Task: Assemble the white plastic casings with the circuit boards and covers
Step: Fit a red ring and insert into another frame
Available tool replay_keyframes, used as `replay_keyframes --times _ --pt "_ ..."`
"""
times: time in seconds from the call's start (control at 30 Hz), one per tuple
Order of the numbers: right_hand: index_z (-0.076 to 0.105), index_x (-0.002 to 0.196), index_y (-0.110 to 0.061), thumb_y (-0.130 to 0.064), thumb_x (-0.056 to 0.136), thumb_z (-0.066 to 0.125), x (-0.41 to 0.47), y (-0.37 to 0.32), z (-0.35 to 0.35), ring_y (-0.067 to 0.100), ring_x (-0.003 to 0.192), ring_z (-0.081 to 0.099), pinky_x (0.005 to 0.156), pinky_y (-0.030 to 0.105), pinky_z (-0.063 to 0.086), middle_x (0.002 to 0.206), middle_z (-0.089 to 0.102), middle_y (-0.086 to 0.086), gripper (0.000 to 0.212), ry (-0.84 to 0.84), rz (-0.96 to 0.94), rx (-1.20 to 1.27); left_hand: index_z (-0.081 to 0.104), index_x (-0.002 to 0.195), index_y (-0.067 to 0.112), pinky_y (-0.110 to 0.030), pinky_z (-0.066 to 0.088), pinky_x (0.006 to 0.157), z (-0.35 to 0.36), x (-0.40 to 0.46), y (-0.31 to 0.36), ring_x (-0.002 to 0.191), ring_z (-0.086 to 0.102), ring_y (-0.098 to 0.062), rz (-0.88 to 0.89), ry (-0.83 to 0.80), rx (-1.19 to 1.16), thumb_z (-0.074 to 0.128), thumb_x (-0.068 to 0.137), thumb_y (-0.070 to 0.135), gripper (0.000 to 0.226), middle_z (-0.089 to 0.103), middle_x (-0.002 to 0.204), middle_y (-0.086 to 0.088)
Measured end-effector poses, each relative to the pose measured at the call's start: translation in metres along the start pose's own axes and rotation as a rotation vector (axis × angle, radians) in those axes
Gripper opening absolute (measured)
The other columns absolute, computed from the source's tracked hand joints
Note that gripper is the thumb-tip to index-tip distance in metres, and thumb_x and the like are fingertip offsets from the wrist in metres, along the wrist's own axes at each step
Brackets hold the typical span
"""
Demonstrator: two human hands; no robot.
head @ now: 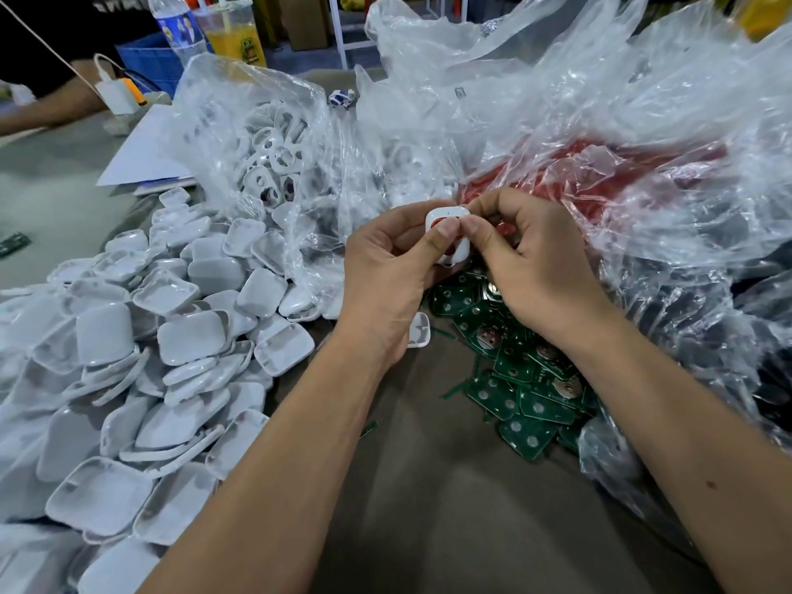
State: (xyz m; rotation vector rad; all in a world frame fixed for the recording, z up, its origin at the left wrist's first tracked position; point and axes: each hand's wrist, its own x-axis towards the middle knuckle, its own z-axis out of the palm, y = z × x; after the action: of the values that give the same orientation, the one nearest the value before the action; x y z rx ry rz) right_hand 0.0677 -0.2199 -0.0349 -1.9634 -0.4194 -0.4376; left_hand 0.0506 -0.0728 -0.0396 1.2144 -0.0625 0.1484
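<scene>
A small white plastic casing point(451, 216) with a red part showing inside is held up in the middle of the view. My left hand point(385, 276) grips it from the left, thumb on its face. My right hand point(531, 259) pinches it from the right, thumb tip beside the left thumb. Below the hands lies a heap of green circuit boards point(518, 379). A big pile of white covers point(171, 336) spreads over the table's left side. Another white piece point(420, 332) lies under my left wrist.
A clear bag of white frames with holes point(270, 156) stands behind the pile. Crumpled plastic bags point(600, 122) with red parts point(557, 173) fill the right. At the back left are a bottle point(178, 23), a cup of orange drink point(233, 32), a charger point(115, 94) and another person's arm point(51, 107).
</scene>
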Motion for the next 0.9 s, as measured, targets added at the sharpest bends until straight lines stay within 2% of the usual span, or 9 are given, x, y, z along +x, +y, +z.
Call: replay_keyframes --times 0.07,0.13,0.33,0.4,0.43,0.53,0.63,0.73,0.9 --pt "0.073 0.099 -0.016 -0.022 0.102 0.067 0.000 -0.001 0.001 0.001 0.073 0.069 0.064 0.016 0.053 0.082 0.073 -0.011 0.009 0.008 -0.004 -0.040 0.072 0.109 -0.003 -0.043 0.064 0.081 0.001 0.000 -0.001 0.084 0.075 -0.026 0.002 0.029 0.016 0.068 0.095 0.004 0.016 0.078 0.092 -0.016" --pt "0.073 0.098 -0.012 -0.024 0.102 0.066 -0.001 -0.001 0.003 0.006 0.071 0.071 0.064 0.020 0.055 0.079 0.074 -0.007 0.014 0.009 0.006 -0.064 0.073 0.107 -0.002 -0.045 0.064 0.080 0.002 0.000 -0.001 0.083 0.075 -0.028 0.002 0.062 0.042 0.068 0.096 0.006 0.014 0.077 0.091 -0.018" --pt "0.074 0.094 -0.012 -0.024 0.102 0.067 -0.002 0.002 0.007 0.000 0.063 0.066 0.058 0.011 0.047 0.072 0.072 -0.010 0.016 -0.006 0.052 -0.063 0.075 0.096 0.000 -0.047 0.064 0.075 0.006 0.002 -0.002 0.080 0.075 -0.035 -0.032 0.134 0.122 0.069 0.096 0.006 0.009 0.076 0.086 -0.021" --pt "0.074 0.093 -0.012 -0.023 0.103 0.065 -0.001 0.004 0.005 0.001 0.050 0.059 0.050 0.013 0.042 0.062 0.066 -0.013 0.017 -0.049 0.129 0.034 0.075 0.094 -0.001 -0.045 0.065 0.071 0.007 0.003 0.000 0.081 0.076 -0.037 -0.064 0.146 0.114 0.069 0.095 0.005 0.009 0.076 0.086 -0.022" --pt "0.073 0.092 -0.009 -0.022 0.105 0.062 0.000 0.006 0.003 0.003 0.042 0.050 0.044 0.017 0.037 0.056 0.060 -0.013 0.021 -0.078 0.187 0.141 0.075 0.093 -0.001 -0.041 0.065 0.067 0.007 0.003 0.001 0.078 0.076 -0.035 -0.080 0.151 0.109 0.069 0.095 0.005 0.009 0.076 0.086 -0.022" --pt "0.066 0.092 0.006 -0.019 0.109 0.053 0.001 0.007 -0.002 0.009 0.040 0.029 0.040 0.023 0.022 0.059 0.041 0.008 0.033 -0.138 0.318 0.444 0.074 0.097 -0.005 -0.032 0.062 0.059 0.007 0.004 0.002 0.075 0.074 -0.032 -0.108 0.161 0.114 0.069 0.095 0.004 0.011 0.076 0.088 -0.024" --pt "0.073 0.089 -0.005 -0.016 0.102 0.065 0.000 0.004 -0.003 0.006 0.039 0.035 0.039 0.019 0.028 0.056 0.051 0.003 0.019 -0.162 0.309 0.415 0.074 0.099 -0.007 -0.031 0.061 0.058 0.007 0.003 0.001 0.071 0.075 -0.029 -0.110 0.161 0.117 0.069 0.095 0.004 0.012 0.075 0.085 -0.024" --pt "0.074 0.090 -0.005 -0.014 0.098 0.072 0.000 0.003 -0.003 0.004 0.041 0.039 0.039 0.019 0.030 0.058 0.058 -0.001 0.011 -0.147 0.346 0.408 0.074 0.100 -0.006 -0.032 0.062 0.061 0.005 0.004 0.001 0.073 0.076 -0.029 -0.124 0.134 0.112 0.068 0.097 0.007 0.014 0.076 0.086 -0.023" --pt "0.071 0.084 -0.007 -0.014 0.092 0.076 0.000 0.000 -0.005 0.001 0.038 0.038 0.037 0.016 0.029 0.052 0.056 -0.007 0.012 -0.124 0.405 0.411 0.071 0.092 0.000 -0.044 0.064 0.070 0.002 0.008 0.003 0.073 0.075 -0.034 -0.231 0.124 0.044 0.047 0.108 0.033 0.043 0.077 0.088 -0.023"
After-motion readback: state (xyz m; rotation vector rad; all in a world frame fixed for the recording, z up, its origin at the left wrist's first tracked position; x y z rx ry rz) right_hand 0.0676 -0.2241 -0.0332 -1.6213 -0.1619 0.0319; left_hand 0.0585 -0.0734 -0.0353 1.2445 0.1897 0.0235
